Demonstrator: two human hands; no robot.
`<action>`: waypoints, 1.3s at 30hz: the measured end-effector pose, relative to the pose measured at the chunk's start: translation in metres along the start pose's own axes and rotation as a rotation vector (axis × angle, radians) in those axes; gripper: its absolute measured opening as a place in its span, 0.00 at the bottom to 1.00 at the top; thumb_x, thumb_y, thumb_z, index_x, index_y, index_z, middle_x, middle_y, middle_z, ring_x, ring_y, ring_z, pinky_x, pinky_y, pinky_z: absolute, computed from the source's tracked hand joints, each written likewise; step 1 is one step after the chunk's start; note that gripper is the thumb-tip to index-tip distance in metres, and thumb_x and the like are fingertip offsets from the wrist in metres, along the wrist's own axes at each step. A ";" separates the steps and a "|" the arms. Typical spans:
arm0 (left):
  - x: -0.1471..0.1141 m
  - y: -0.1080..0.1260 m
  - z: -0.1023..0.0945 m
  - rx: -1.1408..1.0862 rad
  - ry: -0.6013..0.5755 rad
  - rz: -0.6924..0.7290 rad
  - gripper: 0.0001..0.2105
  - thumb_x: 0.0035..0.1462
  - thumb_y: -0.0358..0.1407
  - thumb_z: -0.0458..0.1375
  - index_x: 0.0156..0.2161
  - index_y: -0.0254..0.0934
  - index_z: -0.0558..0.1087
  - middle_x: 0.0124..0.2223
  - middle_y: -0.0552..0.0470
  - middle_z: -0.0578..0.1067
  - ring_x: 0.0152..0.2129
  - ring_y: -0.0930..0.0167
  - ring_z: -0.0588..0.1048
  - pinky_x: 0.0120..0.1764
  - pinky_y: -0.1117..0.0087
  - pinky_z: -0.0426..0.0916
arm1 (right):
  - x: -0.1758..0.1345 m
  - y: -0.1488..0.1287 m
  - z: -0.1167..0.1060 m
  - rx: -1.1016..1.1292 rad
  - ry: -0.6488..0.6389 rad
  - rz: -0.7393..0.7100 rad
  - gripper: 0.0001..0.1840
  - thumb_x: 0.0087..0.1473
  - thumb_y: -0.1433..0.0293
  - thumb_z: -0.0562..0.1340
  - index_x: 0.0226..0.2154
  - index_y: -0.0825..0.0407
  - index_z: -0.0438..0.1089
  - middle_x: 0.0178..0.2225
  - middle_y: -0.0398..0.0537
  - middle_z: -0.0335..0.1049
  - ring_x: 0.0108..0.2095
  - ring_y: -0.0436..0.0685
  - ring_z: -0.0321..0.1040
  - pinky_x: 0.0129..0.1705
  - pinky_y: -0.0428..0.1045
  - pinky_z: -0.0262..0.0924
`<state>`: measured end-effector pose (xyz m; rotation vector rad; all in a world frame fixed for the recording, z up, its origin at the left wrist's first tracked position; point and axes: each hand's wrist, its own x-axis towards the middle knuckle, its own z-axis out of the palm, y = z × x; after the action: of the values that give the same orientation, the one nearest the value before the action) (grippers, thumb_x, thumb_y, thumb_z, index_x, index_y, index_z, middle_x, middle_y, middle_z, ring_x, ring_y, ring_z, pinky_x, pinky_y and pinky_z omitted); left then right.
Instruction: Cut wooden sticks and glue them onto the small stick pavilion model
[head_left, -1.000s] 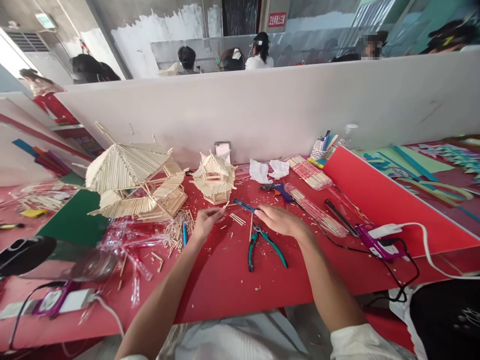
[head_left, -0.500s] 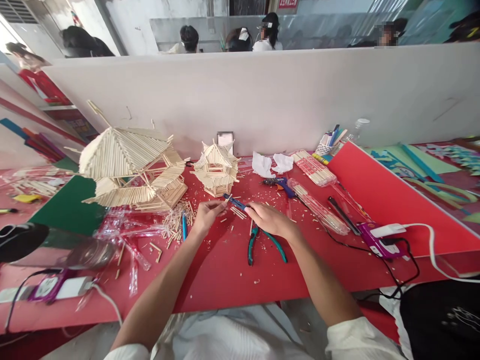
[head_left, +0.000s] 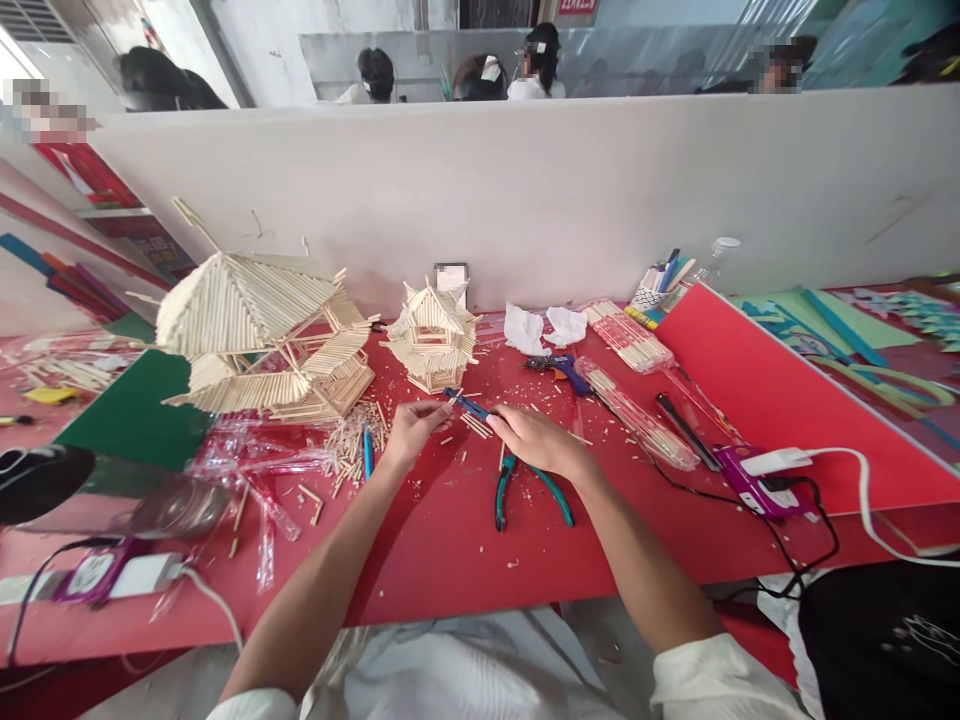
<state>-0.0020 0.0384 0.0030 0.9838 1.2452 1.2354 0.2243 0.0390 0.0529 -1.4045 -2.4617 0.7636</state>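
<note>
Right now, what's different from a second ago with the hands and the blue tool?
The right hand moved left, bringing the blue tool up to the little stick pinched in the left hand; before, there was a gap. Neither hand let go. The big stick house, small stick house and green-handled pliers stayed put.

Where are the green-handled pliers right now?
In the head view, the green-handled pliers lie on the red tabletop just right of centre, handles spread, directly below the right hand in the picture.
</note>
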 end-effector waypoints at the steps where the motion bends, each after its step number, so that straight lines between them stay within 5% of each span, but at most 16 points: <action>1: 0.000 0.000 0.000 0.002 0.003 -0.002 0.24 0.34 0.53 0.75 0.32 0.34 0.83 0.32 0.43 0.80 0.27 0.68 0.76 0.38 0.63 0.72 | 0.000 0.000 0.000 -0.006 -0.002 0.005 0.19 0.71 0.59 0.45 0.39 0.50 0.67 0.38 0.51 0.76 0.40 0.60 0.72 0.37 0.49 0.51; 39: 0.000 -0.001 -0.002 0.038 -0.017 0.027 0.22 0.40 0.52 0.73 0.32 0.34 0.83 0.33 0.42 0.81 0.29 0.67 0.77 0.37 0.65 0.72 | 0.001 0.001 0.002 -0.016 0.017 -0.005 0.20 0.71 0.59 0.45 0.38 0.49 0.66 0.36 0.50 0.75 0.38 0.59 0.71 0.37 0.49 0.51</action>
<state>-0.0044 0.0379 0.0022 1.0397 1.2504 1.2256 0.2238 0.0395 0.0508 -1.4044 -2.4626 0.7296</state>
